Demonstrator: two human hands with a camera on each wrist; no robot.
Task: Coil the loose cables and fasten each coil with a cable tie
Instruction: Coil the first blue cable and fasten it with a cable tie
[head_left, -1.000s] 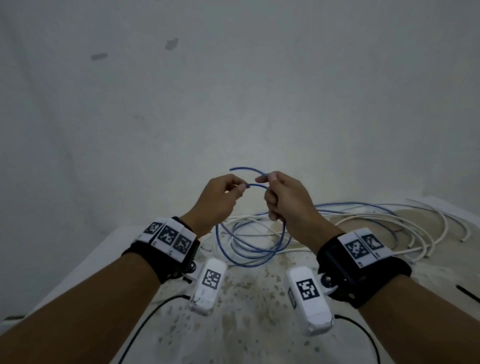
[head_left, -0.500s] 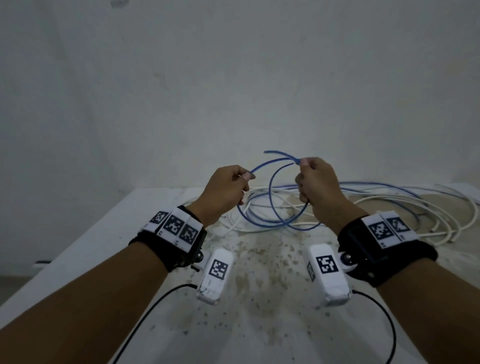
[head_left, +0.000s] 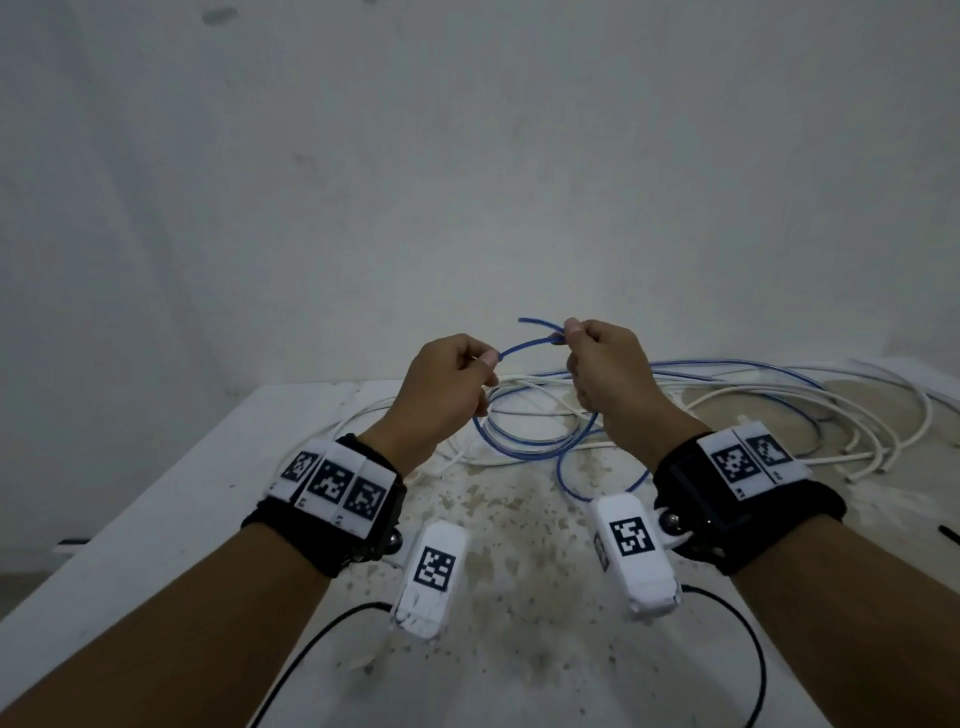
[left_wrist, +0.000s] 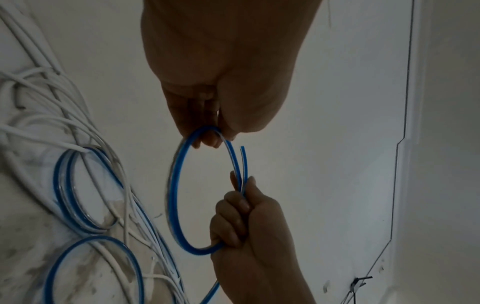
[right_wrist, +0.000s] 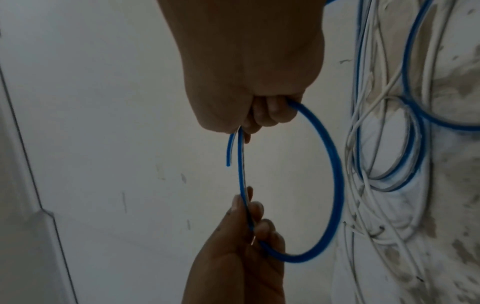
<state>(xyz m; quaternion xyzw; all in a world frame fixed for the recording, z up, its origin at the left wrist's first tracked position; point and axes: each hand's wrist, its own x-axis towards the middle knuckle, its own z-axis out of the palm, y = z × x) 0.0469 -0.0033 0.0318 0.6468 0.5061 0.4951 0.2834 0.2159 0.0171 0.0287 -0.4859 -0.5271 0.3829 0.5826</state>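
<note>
While the right hand (head_left: 605, 371) grips the blue cable (left_wrist: 174, 197) near its free end and the left hand (head_left: 441, 392) pinches it, fingers curled, one loop hangs above the tabletop (head_left: 171, 499). Coiling looks barely begun; next, gather another loop from the slack.

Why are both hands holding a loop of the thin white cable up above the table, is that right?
Not quite: the cable in the hands is blue, not white. The left wrist view shows the left hand and right hand both holding a loop of the thin blue cable above the table. The thin white cables lie on the table.
</note>
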